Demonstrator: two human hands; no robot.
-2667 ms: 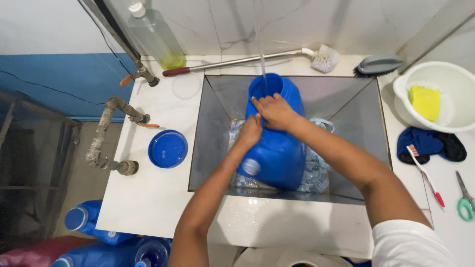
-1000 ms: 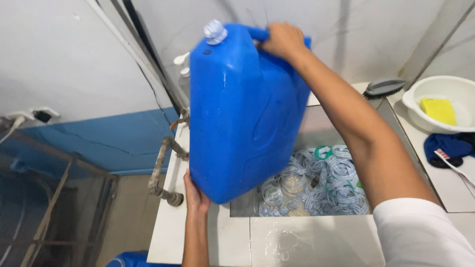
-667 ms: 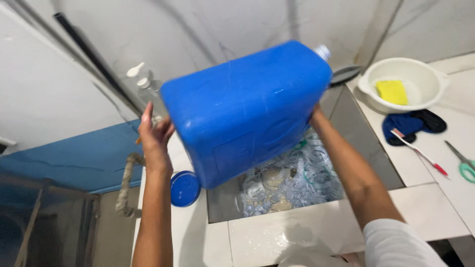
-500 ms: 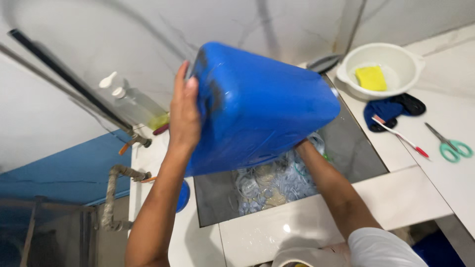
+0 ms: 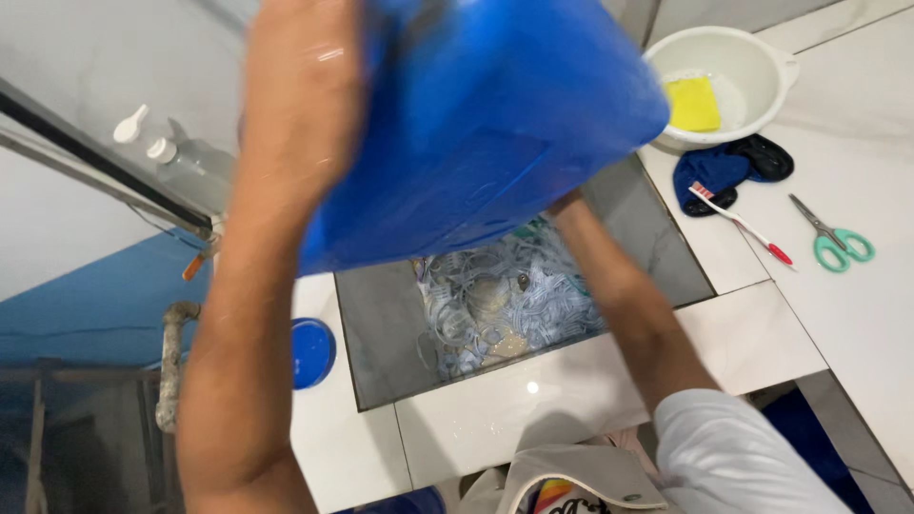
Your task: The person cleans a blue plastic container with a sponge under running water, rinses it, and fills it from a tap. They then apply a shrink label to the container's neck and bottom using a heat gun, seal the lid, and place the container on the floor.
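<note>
Blue plastic jug (image 5: pixel 486 124) is up over the sink (image 5: pixel 381 324). My left hand (image 5: pixel 305 86) presses its side; my right hand is hidden behind it.

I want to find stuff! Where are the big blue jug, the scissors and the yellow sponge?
big blue jug (image 5: pixel 495 124), head view, on its broad side.
scissors (image 5: pixel 830 238), head view, where blades meet the green handles.
yellow sponge (image 5: pixel 693 103), head view, on its top face.

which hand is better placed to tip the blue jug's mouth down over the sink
Probably the left hand: it lies flat on the raised end of the blue jug and can push it over. The right hand is hidden behind the jug above the sink, seemingly bearing its weight.
</note>
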